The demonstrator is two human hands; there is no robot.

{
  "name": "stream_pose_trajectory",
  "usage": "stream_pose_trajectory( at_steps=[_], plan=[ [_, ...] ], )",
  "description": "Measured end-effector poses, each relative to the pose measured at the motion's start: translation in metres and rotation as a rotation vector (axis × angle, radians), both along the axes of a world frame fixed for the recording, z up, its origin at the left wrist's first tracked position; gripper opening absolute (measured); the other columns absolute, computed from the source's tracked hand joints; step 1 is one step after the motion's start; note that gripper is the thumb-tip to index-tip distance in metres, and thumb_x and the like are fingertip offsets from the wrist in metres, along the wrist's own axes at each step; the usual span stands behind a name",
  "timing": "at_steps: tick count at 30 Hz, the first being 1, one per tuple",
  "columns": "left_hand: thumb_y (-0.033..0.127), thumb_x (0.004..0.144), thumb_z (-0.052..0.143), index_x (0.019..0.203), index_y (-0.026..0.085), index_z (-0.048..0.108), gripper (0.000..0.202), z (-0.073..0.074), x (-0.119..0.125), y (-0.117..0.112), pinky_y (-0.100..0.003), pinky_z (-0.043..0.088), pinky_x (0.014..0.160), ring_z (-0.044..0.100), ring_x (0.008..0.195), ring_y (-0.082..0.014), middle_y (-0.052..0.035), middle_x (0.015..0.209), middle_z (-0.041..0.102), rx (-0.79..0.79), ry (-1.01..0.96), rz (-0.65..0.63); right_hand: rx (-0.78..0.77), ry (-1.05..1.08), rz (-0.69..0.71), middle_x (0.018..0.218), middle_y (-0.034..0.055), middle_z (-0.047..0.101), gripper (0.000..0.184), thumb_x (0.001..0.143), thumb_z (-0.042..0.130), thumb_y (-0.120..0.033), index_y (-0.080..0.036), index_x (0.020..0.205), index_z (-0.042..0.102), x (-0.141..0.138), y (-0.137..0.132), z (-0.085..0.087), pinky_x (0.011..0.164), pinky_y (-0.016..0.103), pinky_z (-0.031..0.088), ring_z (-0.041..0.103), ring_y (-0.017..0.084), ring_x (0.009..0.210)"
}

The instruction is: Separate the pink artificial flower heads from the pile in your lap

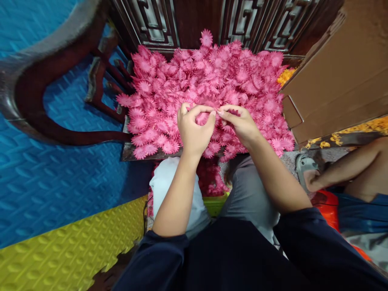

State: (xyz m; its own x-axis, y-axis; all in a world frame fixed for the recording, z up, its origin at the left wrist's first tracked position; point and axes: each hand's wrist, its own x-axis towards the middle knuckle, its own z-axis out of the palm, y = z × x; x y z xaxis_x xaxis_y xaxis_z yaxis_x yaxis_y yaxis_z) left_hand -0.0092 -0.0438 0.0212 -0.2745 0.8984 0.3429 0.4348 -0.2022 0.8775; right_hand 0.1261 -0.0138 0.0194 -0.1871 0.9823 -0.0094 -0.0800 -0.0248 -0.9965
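My left hand and my right hand meet above a heap of pink artificial flowers. Thumb and forefinger of each hand are pinched together, and the fingertips almost touch. Between and just behind them, blurred pink petals of one flower show; its middle and any stem are hidden by my fingers. The heap of many-petalled flower heads spreads under both hands and covers most of a dark wooden seat.
A curved dark wooden armrest stands at left over blue and yellow mats. Carved wooden panels rise behind. At right are a cardboard box, yellow flowers and another person's leg. A green container sits between my knees.
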Motion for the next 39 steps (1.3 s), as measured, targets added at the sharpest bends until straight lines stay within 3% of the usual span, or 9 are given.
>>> stream_pose_trajectory(
  at_steps=[8, 15, 19, 23, 26, 33, 39],
  plan=[
    [0.026, 0.073, 0.072, 0.073, 0.026, 0.073, 0.001, -0.003, -0.002, 0.002, -0.037, 0.042, 0.094, 0.052, 0.093, -0.0208, -0.0023, 0.08, 0.061, -0.048, -0.049, -0.014, 0.044, -0.108, -0.016, 0.074, -0.0001, 0.063, 0.031, 0.066, 0.075, -0.046, -0.018, 0.075, 0.068, 0.002, 0.001, -0.002, 0.063, 0.024, 0.046, 0.054, 0.009, 0.068],
    [0.022, 0.073, 0.07, 0.069, 0.026, 0.07, 0.005, -0.004, -0.002, 0.003, -0.04, 0.037, 0.104, 0.052, 0.092, -0.0198, -0.0002, 0.076, 0.061, -0.053, -0.028, -0.016, 0.293, -0.296, -0.002, 0.079, 0.0027, 0.068, 0.03, 0.071, 0.072, -0.046, -0.017, 0.074, 0.069, 0.005, 0.0, 0.002, 0.083, 0.032, 0.049, 0.062, 0.015, 0.08],
    [0.021, 0.074, 0.068, 0.068, 0.024, 0.069, 0.007, -0.004, -0.001, 0.003, -0.04, 0.034, 0.107, 0.053, 0.095, -0.02, -0.0004, 0.077, 0.064, -0.074, -0.024, -0.02, 0.359, -0.361, 0.016, 0.08, 0.0039, 0.069, 0.034, 0.07, 0.073, -0.049, -0.016, 0.075, 0.068, 0.007, 0.001, 0.003, 0.081, 0.032, 0.049, 0.062, 0.016, 0.079],
    [0.017, 0.073, 0.068, 0.067, 0.022, 0.069, 0.008, -0.006, -0.001, 0.005, -0.035, 0.041, 0.097, 0.055, 0.089, -0.0177, -0.0004, 0.077, 0.065, -0.094, -0.108, -0.043, 0.387, -0.389, 0.015, 0.079, 0.0038, 0.068, 0.036, 0.071, 0.071, -0.051, -0.016, 0.075, 0.067, 0.006, 0.002, 0.001, 0.077, 0.031, 0.048, 0.06, 0.015, 0.076],
    [0.016, 0.074, 0.067, 0.068, 0.021, 0.07, 0.008, -0.009, -0.001, 0.007, -0.031, 0.045, 0.087, 0.057, 0.084, -0.0156, -0.0003, 0.077, 0.066, -0.125, -0.229, -0.08, 0.39, -0.378, 0.0, 0.077, 0.0032, 0.067, 0.036, 0.073, 0.069, -0.052, -0.016, 0.074, 0.065, 0.004, 0.002, 0.001, 0.076, 0.031, 0.048, 0.059, 0.014, 0.074],
    [0.029, 0.072, 0.074, 0.07, 0.019, 0.072, 0.01, -0.008, -0.002, 0.008, -0.029, 0.047, 0.087, 0.064, 0.084, -0.0145, -0.0002, 0.079, 0.071, -0.211, -0.58, -0.305, 0.297, -0.268, 0.018, 0.073, -0.0004, 0.062, 0.036, 0.07, 0.071, -0.053, -0.018, 0.072, 0.062, 0.007, 0.002, 0.002, 0.078, 0.029, 0.048, 0.057, 0.012, 0.074],
    [0.029, 0.067, 0.079, 0.069, 0.019, 0.071, 0.013, -0.002, -0.003, 0.008, -0.028, 0.049, 0.088, 0.065, 0.083, -0.0131, 0.0012, 0.076, 0.071, -0.241, -0.655, -0.355, 0.193, -0.145, 0.075, 0.073, -0.002, 0.059, 0.039, 0.067, 0.073, -0.055, -0.019, 0.075, 0.062, 0.009, 0.001, 0.003, 0.072, 0.027, 0.047, 0.054, 0.01, 0.073]
  ],
)
